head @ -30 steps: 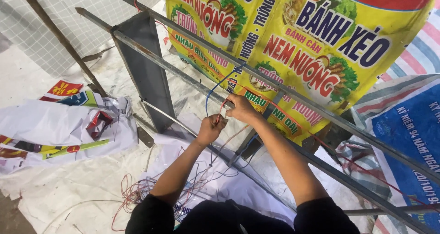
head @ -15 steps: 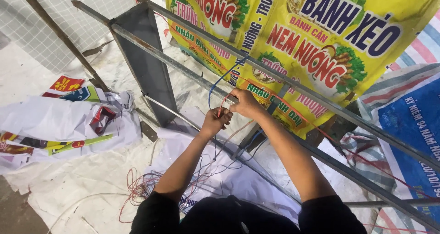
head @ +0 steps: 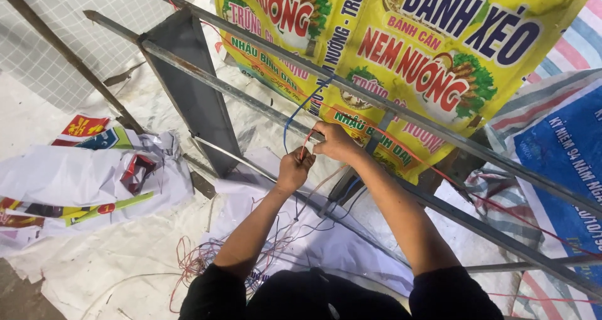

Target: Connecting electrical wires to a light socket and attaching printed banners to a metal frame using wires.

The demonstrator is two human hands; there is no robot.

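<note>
White sheeting covered the floor under a metal frame (head: 207, 85). Both the left hand (head: 295, 168) and right hand (head: 335, 143) pinched thin wires (head: 305, 146) shut against the bar (joining seemingly unfinished); loose wire (head: 200, 260) lay below, near a yellow banner (head: 433, 50).

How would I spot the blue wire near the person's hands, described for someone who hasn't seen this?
Find the big yellow banner behind the slanting metal bars. Below its lower edge, the left hand and right hand meet at a bar. The blue wire arcs up from them toward the banner, while neighbouring strands are red.
</note>
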